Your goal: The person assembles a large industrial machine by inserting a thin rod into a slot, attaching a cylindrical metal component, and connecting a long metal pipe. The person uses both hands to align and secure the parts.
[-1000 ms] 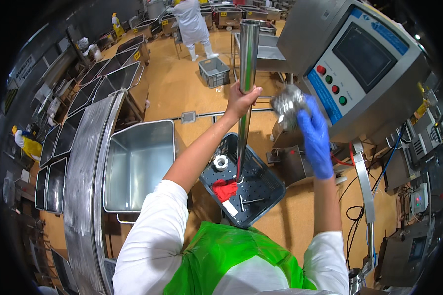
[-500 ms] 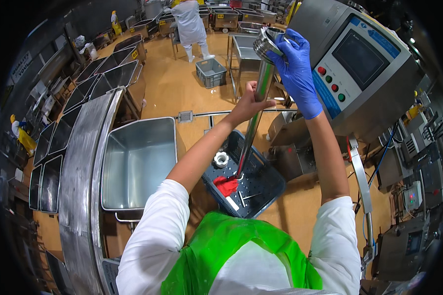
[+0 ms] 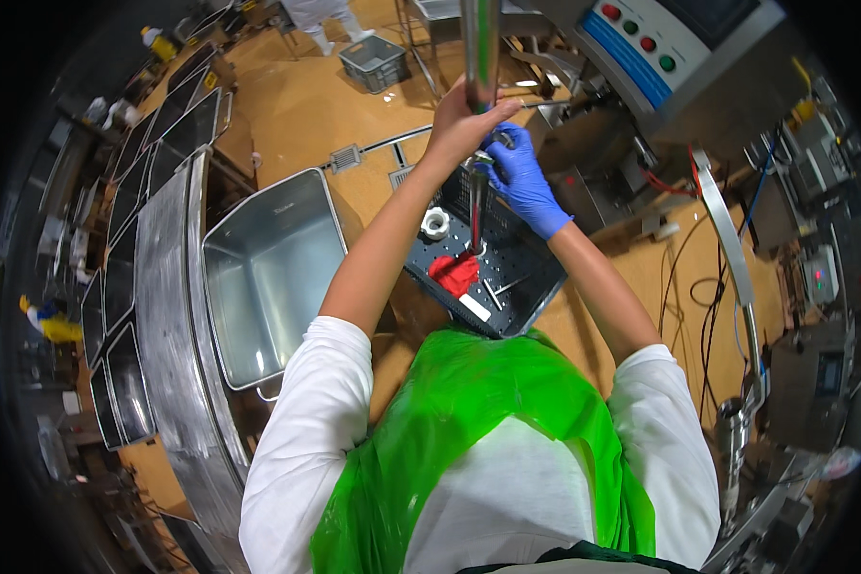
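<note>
A long shiny metal tube [image 3: 482,57] stands nearly upright, its top running out of view at the upper edge. My bare left hand [image 3: 461,124] is closed round it. Just below, my blue-gloved right hand [image 3: 526,182] has its fingers closed on a shiny metal fitting [image 3: 485,157] against the tube; its full shape is hidden. The tube's lower end is over a dark perforated basket [image 3: 536,277]. Inside the basket lie a white knob [image 3: 435,224], a red cloth [image 3: 453,275], a white bar [image 3: 474,307] and thin metal rods [image 3: 494,293].
A deep metal tub [image 3: 277,268] stands left of the basket, beside a long metal ledge [image 3: 172,287]. A control cabinet [image 3: 660,57] with coloured buttons rises at the upper right. Farther off are a grey crate [image 3: 373,63] and a person in white [image 3: 320,17]. Cables [image 3: 708,306] trail on the right.
My right hand has come down from the threaded collar at the tube's top to below my left hand. The view has tilted downward, and the tube's top has left the picture.
</note>
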A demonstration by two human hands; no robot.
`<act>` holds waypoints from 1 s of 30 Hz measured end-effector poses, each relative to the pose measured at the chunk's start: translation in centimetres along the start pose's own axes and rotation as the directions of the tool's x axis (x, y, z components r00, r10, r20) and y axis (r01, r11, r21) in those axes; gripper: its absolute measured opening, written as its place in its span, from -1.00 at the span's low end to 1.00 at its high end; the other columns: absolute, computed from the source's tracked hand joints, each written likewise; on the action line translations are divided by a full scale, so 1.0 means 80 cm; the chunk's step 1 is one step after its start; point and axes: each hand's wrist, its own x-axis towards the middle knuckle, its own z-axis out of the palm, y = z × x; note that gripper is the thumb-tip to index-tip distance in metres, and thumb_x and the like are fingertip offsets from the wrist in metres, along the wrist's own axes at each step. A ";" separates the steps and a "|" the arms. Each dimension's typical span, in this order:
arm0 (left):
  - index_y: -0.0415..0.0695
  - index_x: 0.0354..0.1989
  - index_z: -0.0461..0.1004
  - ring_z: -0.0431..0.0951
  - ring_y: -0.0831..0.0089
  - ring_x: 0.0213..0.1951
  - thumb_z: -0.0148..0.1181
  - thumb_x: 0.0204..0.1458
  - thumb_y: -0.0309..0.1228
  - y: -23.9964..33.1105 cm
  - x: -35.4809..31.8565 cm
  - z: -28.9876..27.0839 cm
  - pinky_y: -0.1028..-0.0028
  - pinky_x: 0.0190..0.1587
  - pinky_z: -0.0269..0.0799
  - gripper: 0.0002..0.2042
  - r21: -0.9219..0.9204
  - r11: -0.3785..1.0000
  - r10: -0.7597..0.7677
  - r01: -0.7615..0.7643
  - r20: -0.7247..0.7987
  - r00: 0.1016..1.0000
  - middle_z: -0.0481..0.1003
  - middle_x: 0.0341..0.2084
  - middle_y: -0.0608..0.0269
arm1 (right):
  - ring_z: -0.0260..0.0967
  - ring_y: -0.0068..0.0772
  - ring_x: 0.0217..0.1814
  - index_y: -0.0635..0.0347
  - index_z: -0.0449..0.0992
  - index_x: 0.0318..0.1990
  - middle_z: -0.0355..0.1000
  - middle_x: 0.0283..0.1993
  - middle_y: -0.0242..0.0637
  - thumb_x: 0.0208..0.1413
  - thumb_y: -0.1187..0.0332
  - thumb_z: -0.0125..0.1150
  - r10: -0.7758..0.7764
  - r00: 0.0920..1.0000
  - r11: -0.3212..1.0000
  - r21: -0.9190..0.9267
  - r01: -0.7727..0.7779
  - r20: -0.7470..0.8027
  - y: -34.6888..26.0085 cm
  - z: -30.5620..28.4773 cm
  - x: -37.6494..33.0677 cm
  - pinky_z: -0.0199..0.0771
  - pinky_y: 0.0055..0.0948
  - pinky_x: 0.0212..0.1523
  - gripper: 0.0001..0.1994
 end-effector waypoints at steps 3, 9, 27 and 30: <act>-0.25 -0.28 0.46 0.50 0.55 -0.39 0.42 -0.10 -0.28 -0.053 -0.044 0.024 0.54 -0.27 0.41 -0.66 -0.113 0.991 -0.080 0.077 -0.022 0.997 0.52 -0.46 0.27 | 0.16 0.13 0.16 0.23 0.39 -0.01 0.14 0.17 0.03 -0.02 0.48 0.24 -0.161 0.984 0.848 -0.499 0.180 0.080 0.023 -0.001 -0.045 0.24 -0.17 0.20 -0.64; -0.19 -0.55 0.48 0.42 0.63 -0.59 0.38 -0.11 -0.36 -0.077 -0.088 0.052 0.55 -0.50 0.34 -0.79 -0.220 0.968 -0.168 0.118 -0.226 0.960 0.44 -0.66 0.41 | 0.27 -0.08 0.08 0.22 0.28 0.12 0.20 0.13 -0.01 0.18 0.38 0.06 -0.207 0.971 0.821 -0.519 0.240 0.122 0.008 0.006 -0.081 0.32 -0.26 0.14 -0.64; -0.07 -0.51 0.26 0.27 0.60 -0.59 0.10 -0.07 -0.45 0.367 -0.098 -0.204 0.47 -0.30 0.24 -0.88 -0.731 0.664 0.259 -0.158 0.027 0.965 0.24 -0.67 0.44 | -0.02 0.00 0.44 0.13 0.28 0.17 0.17 0.30 -0.02 0.18 0.27 -0.03 0.131 0.981 0.878 -0.476 -0.048 0.143 -0.053 -0.144 -0.231 0.15 -0.26 0.34 -0.60; -0.05 -0.53 0.26 0.27 0.62 -0.61 0.15 -0.14 -0.46 0.390 -0.120 -0.190 0.50 -0.32 0.22 -0.85 -0.784 0.608 0.254 -0.120 0.049 0.966 0.26 -0.68 0.45 | -0.04 -0.02 0.46 0.17 0.25 0.22 0.17 0.30 -0.01 0.19 0.26 -0.04 0.356 0.933 0.865 -0.399 -0.305 0.057 -0.060 -0.197 -0.277 0.07 -0.27 0.37 -0.55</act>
